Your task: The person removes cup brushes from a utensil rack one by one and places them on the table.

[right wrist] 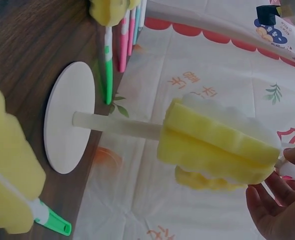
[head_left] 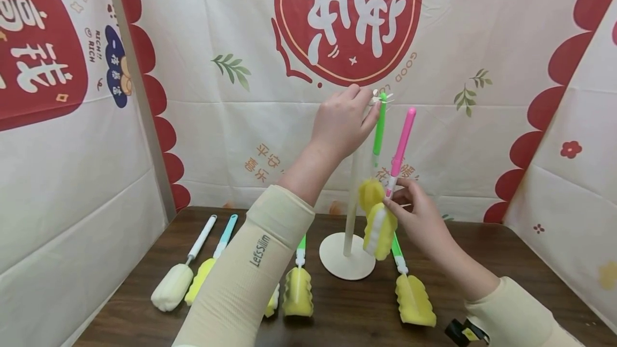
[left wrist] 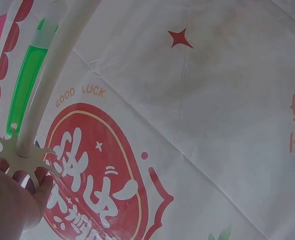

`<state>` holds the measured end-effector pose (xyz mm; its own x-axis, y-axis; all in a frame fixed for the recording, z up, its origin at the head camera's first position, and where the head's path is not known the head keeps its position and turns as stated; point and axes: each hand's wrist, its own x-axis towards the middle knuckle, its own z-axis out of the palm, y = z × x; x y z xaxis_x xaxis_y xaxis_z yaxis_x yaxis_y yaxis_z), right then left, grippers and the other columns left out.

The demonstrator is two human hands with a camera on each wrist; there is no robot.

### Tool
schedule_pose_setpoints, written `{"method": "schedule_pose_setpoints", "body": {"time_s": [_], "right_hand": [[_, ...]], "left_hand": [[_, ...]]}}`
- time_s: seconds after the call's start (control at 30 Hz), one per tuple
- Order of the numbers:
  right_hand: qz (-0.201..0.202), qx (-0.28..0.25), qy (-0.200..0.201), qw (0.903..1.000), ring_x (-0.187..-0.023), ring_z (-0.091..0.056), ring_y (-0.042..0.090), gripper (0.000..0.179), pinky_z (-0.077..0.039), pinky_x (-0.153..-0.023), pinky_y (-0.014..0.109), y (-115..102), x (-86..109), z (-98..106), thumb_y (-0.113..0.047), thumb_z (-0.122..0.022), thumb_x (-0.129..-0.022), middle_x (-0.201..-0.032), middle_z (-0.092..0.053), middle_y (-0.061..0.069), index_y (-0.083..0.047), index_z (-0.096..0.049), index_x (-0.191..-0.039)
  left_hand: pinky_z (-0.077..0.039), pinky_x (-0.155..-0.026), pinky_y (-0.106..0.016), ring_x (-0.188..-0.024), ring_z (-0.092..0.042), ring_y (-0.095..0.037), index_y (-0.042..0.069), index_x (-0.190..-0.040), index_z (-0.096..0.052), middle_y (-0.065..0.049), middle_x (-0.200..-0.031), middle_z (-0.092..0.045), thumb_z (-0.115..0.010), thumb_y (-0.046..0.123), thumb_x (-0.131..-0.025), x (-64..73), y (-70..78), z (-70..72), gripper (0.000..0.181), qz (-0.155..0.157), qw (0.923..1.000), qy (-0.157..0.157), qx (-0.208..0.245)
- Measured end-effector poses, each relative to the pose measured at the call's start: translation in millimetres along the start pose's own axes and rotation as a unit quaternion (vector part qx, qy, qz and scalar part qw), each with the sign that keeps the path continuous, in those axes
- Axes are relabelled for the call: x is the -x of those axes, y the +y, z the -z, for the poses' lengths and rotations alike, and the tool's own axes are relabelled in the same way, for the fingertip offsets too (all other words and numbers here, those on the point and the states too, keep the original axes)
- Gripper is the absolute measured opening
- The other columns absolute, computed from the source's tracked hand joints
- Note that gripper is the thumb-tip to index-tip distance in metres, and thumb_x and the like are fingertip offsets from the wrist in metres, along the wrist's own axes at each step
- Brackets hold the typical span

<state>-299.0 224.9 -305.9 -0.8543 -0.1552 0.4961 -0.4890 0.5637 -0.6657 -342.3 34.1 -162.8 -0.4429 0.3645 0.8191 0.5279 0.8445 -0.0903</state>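
My left hand (head_left: 341, 122) holds the white, many-pronged hook top (left wrist: 23, 164) of an upright rack, its fingers round the prongs. From one prong hangs a sponge bottle brush with a green handle (head_left: 379, 131). My right hand (head_left: 421, 216) pinches a second bottle brush near the neck, below its pink handle (head_left: 404, 141). That brush points handle up, its yellow-and-white sponge head (right wrist: 220, 140) in front of the hanging one's yellow head (head_left: 371, 193). The pink handle's tip stands apart from the hooks, to their right. The rack's white pole (right wrist: 122, 125) rises from a round base (head_left: 337, 269).
On the brown table (head_left: 463, 261) lie more bottle brushes: a white one (head_left: 171, 288), one with a blue handle (head_left: 225, 235) and a green-handled one (head_left: 299, 296) left of the base. Another green-handled brush (head_left: 415, 299) lies right. Printed cloth (head_left: 217, 138) encloses the back and sides.
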Motion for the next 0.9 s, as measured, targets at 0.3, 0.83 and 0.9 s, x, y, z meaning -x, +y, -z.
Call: {"method": "schedule_pose_setpoints", "body": {"time_s": [0.3, 0.83, 0.9], "right_hand": [[-0.008, 0.029, -0.005, 0.9995, -0.089, -0.060, 0.024, 0.043, -0.050, -0.073, 0.030, 7, 6.8, 7, -0.019, -0.060, -0.098, -0.099, -0.067, 0.012, 0.000, -0.046, -0.133], [-0.017, 0.056, -0.024, 0.9980, -0.084, -0.059, 0.022, 0.046, -0.049, -0.068, 0.027, 22, 17.7, 21, -0.021, -0.064, -0.096, -0.094, -0.066, 0.008, 0.001, -0.048, -0.132], [-0.017, 0.060, -0.022, 0.9978, -0.084, -0.060, 0.022, 0.046, -0.049, -0.066, 0.027, 24, 18.8, 23, -0.021, -0.065, -0.095, -0.093, -0.066, 0.008, 0.001, -0.048, -0.131]], "left_hand": [[-0.043, -0.082, -0.013, -0.089, -0.060, -0.009, 0.016, -0.123, -0.060, 0.005, -0.105, -0.063, -0.041, 0.043, -0.101, -0.1, -0.4, -1.0, 0.040, 0.002, 1.0000, 0.000, 0.000], [-0.042, -0.084, -0.013, -0.094, -0.061, -0.010, 0.016, -0.126, -0.059, 0.004, -0.109, -0.064, -0.041, 0.043, -0.101, 0.7, -0.2, -0.7, 0.041, 0.004, 1.0000, 0.006, 0.004], [-0.042, -0.085, -0.012, -0.094, -0.061, -0.010, 0.016, -0.127, -0.059, 0.004, -0.109, -0.064, -0.041, 0.043, -0.101, 1.2, -0.4, -0.6, 0.041, 0.005, 0.9999, 0.006, 0.007]]}}
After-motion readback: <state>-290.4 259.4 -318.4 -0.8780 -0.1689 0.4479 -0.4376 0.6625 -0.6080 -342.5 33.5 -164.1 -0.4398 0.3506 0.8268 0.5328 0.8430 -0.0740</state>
